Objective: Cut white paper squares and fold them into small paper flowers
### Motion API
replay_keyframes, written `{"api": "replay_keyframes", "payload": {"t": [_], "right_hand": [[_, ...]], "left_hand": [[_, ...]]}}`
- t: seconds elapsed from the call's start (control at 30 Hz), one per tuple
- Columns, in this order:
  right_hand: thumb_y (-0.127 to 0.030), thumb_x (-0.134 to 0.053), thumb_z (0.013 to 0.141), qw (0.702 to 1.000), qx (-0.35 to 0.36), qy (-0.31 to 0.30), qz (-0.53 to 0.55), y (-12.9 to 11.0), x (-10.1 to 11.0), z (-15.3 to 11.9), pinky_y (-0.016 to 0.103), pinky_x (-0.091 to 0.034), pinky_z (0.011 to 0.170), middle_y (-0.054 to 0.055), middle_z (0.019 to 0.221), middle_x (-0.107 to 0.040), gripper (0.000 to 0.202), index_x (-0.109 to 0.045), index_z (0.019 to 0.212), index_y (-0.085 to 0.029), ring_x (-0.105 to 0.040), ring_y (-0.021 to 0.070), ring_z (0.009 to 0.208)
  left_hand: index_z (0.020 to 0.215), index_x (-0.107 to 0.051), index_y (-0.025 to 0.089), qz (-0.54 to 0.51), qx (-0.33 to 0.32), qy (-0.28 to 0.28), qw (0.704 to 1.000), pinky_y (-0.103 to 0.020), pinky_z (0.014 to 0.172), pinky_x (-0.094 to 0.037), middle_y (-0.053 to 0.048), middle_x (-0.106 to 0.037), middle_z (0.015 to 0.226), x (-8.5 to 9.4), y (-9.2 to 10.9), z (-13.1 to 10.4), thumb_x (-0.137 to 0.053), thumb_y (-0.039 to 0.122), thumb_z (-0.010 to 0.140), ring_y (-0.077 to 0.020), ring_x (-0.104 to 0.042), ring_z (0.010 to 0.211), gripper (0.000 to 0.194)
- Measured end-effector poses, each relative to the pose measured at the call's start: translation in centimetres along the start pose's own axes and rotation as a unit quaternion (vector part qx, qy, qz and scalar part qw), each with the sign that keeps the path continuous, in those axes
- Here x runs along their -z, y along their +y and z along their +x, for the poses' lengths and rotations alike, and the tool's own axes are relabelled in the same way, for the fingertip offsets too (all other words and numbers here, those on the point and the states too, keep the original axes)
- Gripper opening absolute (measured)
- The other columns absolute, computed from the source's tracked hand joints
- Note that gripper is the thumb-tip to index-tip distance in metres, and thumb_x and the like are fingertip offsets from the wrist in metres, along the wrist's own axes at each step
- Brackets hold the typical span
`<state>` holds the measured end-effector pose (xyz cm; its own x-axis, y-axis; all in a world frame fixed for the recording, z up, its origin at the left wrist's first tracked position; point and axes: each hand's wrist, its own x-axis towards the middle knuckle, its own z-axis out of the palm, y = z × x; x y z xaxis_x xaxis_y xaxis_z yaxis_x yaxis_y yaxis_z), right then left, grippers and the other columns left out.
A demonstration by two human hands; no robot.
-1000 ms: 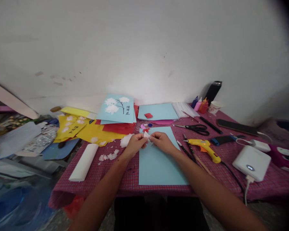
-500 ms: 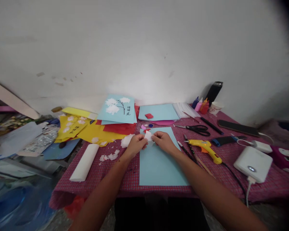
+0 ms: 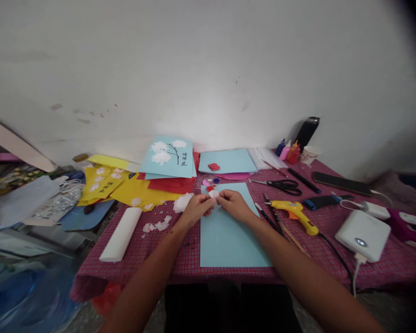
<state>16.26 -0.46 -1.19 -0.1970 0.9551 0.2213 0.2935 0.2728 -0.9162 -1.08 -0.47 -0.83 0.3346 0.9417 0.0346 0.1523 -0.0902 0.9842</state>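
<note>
Between both hands I hold a small piece of white tissue paper point(image 3: 213, 194), partly covered by my fingers. My left hand point(image 3: 198, 207) pinches its left side, fingers closed. My right hand point(image 3: 234, 204) pinches the right side, also closed. Both are over the upper part of a light blue sheet of paper point(image 3: 229, 240) lying flat on the table. Just beyond the fingertips are small red scraps point(image 3: 210, 188). More white tissue paper point(image 3: 183, 202) lies just left of my left hand, and torn white bits point(image 3: 157, 225) are scattered nearer me.
A white paper roll point(image 3: 122, 233) lies at left; yellow sheets point(image 3: 133, 189) and a blue card with white flowers point(image 3: 166, 157) sit behind. On the right are scissors point(image 3: 286, 186), a yellow glue gun point(image 3: 294, 215), a power bank point(image 3: 363, 235), paint bottles point(image 3: 287, 150), and a black flask point(image 3: 308, 132).
The white tissue piece shows smaller between my fingers, and my fingertips are closer together. The red scraps beyond it are more exposed. The view has shifted slightly.
</note>
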Motion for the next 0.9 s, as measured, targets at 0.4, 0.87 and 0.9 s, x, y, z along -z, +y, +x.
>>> {"api": "replay_keyframes", "payload": {"t": [0.4, 0.87, 0.9], "right_hand": [[-0.033, -0.052, 0.079, 1.0, -0.001, 0.017, -0.021, 0.37, 0.12, 0.14, 0.023, -0.03, 0.05, -0.004, 0.053, -0.048, 0.021, -0.049, 0.063, -0.019, -0.041, 0.0108, 0.051], [-0.029, -0.052, 0.075, 0.996, -0.025, 0.065, -0.057, 0.23, 0.18, 0.24, 0.023, -0.03, 0.05, -0.003, 0.052, -0.049, 0.018, -0.048, 0.06, -0.019, -0.042, 0.012, 0.051], [-0.029, -0.052, 0.074, 0.996, -0.027, 0.067, -0.056, 0.21, 0.21, 0.25, 0.023, -0.03, 0.05, -0.003, 0.051, -0.049, 0.018, -0.048, 0.06, -0.019, -0.042, 0.012, 0.051]], "left_hand": [[0.071, -0.059, 0.014, 0.022, 0.0, 0.041, 0.999, -0.021, 0.047, -0.039, -0.001, -0.06, 0.061, -0.09, -0.62, 0.39, -0.054, 0.034, 0.077, -0.0093, -0.052, 0.049, 0.022], [0.067, -0.056, 0.015, 0.042, -0.01, 0.034, 0.999, -0.02, 0.047, -0.036, 0.0, -0.058, 0.059, -0.05, -0.29, 0.25, -0.052, 0.033, 0.076, -0.0093, -0.051, 0.049, 0.021], [0.068, -0.057, 0.015, 0.045, -0.01, 0.036, 0.998, -0.02, 0.047, -0.036, 0.0, -0.058, 0.059, -0.04, -0.32, 0.26, -0.052, 0.033, 0.076, -0.0093, -0.051, 0.049, 0.02]]}}
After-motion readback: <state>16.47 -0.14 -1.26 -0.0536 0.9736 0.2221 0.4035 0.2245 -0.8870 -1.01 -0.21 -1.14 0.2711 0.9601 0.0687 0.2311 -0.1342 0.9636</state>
